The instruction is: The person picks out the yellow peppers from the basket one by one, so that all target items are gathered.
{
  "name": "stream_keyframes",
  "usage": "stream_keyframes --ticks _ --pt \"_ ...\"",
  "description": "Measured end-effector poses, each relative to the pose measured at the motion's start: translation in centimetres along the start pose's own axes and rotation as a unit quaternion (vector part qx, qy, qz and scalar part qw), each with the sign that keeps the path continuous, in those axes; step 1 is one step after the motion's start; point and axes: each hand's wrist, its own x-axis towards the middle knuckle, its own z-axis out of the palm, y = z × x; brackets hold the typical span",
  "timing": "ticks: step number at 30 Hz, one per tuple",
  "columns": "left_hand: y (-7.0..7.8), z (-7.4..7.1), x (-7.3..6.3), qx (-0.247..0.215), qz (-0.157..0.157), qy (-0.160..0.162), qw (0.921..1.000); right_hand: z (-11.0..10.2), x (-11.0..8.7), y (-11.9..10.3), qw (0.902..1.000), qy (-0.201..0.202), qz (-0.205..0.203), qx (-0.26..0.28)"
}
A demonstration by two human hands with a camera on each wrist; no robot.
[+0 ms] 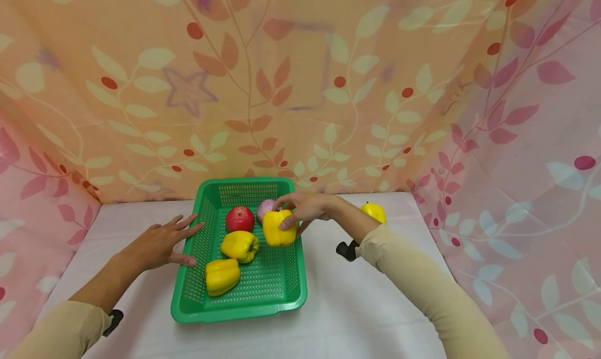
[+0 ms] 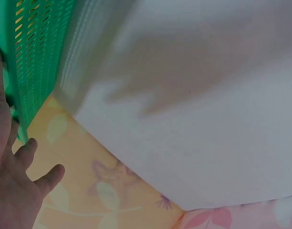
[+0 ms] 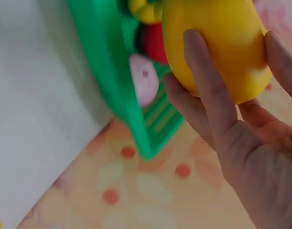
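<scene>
My right hand (image 1: pixel 307 207) grips a yellow bell pepper (image 1: pixel 279 228) over the right side of a green plastic basket (image 1: pixel 239 316). In the right wrist view the fingers curl round the same yellow bell pepper (image 3: pixel 217 43). Spread fingers of my left hand (image 1: pixel 161 244) rest at the basket's left rim; the left wrist view shows that hand (image 2: pixel 15 176) beside the basket wall (image 2: pixel 38 62). Inside the basket lie two more yellow bell peppers, one in the middle (image 1: pixel 239 246) and one nearer the front (image 1: pixel 223 277). Behind them are a red pomegranate (image 1: pixel 240 219) and a pinkish-purple round item (image 1: pixel 265 210), partly hidden.
Another yellow bell pepper (image 1: pixel 374 211) stands on the white table (image 1: pixel 347 307) to the right, partly behind my right forearm. Floral cloth (image 1: pixel 300 87) hangs along the table's back and both sides.
</scene>
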Motion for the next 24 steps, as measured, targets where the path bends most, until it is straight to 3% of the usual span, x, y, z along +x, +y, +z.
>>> stream_keyframes --ticks 11,20,24 --pt "0.1 -0.1 0.0 0.001 -0.003 -0.005 1.0 -5.8 -2.4 4.1 0.9972 0.065 -0.032 0.022" --pt "0.1 -0.1 0.0 0.0 -0.005 -0.009 1.0 -7.9 -3.7 7.6 0.9918 0.107 -0.066 0.025" --pt "0.1 -0.1 0.0 -0.002 -0.009 -0.009 0.9999 -8.2 -3.7 9.0 0.9884 0.136 -0.061 0.027"
